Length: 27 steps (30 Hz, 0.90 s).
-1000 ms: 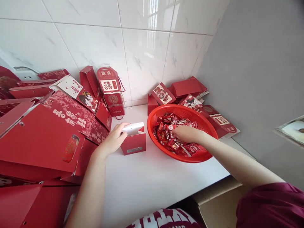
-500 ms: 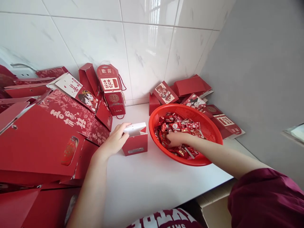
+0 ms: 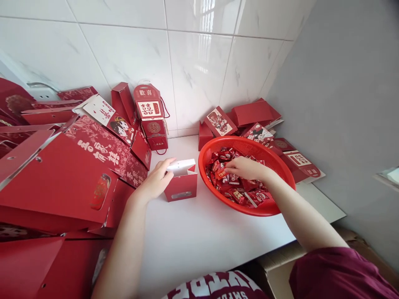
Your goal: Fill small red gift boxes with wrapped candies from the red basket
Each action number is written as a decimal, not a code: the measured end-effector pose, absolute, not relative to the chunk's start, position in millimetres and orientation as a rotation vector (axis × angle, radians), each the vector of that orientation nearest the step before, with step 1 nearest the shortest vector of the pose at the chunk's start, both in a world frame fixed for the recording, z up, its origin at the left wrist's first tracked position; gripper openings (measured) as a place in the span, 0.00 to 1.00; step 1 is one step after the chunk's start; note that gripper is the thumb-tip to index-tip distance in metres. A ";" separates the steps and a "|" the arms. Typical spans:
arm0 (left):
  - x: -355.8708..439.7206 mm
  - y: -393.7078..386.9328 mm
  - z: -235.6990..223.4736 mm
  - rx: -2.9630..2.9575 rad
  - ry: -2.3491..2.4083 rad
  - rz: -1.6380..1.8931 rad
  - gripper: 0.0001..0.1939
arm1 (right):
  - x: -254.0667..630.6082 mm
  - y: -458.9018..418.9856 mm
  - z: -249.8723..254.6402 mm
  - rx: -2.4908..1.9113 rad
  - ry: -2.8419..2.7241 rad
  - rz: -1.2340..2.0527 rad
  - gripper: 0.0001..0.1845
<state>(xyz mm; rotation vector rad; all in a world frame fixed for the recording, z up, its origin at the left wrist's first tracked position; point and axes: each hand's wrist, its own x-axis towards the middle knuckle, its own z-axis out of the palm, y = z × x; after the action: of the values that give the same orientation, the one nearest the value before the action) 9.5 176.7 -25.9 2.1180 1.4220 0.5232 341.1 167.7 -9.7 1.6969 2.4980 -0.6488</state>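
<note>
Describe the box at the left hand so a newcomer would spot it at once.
Find the red basket of wrapped sweets on the white table. Just left of it stands a small, plain red box with an oblong window low in front. Unlike the piled boxes, it stands alone, open-topped, left hand at its rim.

Maroon sleeve [image 3: 336, 274]; maroon top [image 3: 215, 286] with white lettering.
</note>
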 end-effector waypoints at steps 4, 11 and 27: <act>9.6 171.1 -22.5 2.127 1.445 0.510 0.25 | 340.8 127.3 5.5 1.896 2.744 -1.031 0.20; 2.7 142.5 -5.2 2.240 1.329 0.336 0.33 | 297.1 78.5 1.1 2.199 3.353 -0.682 0.11; -1.5 129.4 3.9 2.198 1.214 0.252 0.29 | 215.9 78.7 -35.7 1.274 4.156 0.507 0.26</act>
<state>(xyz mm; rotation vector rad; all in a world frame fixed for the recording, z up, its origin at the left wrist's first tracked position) -1.5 129.4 3.9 2.1981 1.2141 0.2517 215.9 78.7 -35.7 1.2738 4.1558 0.5069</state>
